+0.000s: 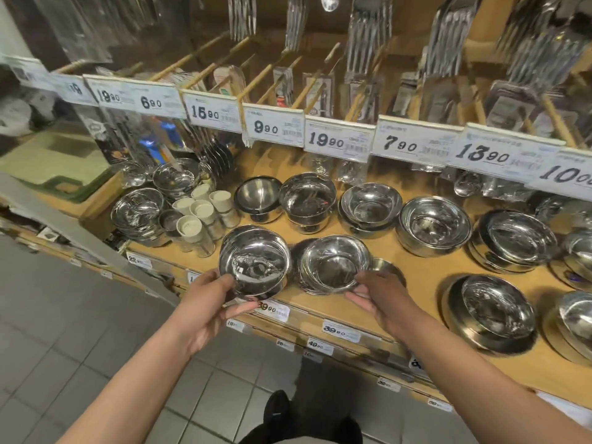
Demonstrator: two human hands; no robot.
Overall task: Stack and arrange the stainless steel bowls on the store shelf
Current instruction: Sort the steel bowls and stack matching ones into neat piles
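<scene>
At the lower centre of the frame the left hand (209,294) grasped a stainless steel bowl (254,262) by its near rim, thumb on the inside edge and fingers curled beneath, holding it over the front edge of the wooden shelf (426,277). Just right of it, the right hand (376,294) gripped the near rim of a second bowl (334,262), which appeared to sit nested on other bowls at the shelf's front; a small bowl (389,267) showed partly behind that hand. Across the middle of the frame a row of further bowl stacks ran left to right: a dark-rimmed bowl (259,195), a tall stack (307,200), a wider stack (371,205) and a larger bowl (434,224). At the right edge stood still bigger bowls (512,240), with a broad one (493,314) lower down. To the centre left, white-capped glass jars (200,219) clustered between the bowl row and more bowls (137,213) at the left. White price tags (339,139) hung in a band above the shelf, and packaged cutlery (368,36) hung along the top of the frame. Grey floor tiles (80,315) filled the lower left.
</scene>
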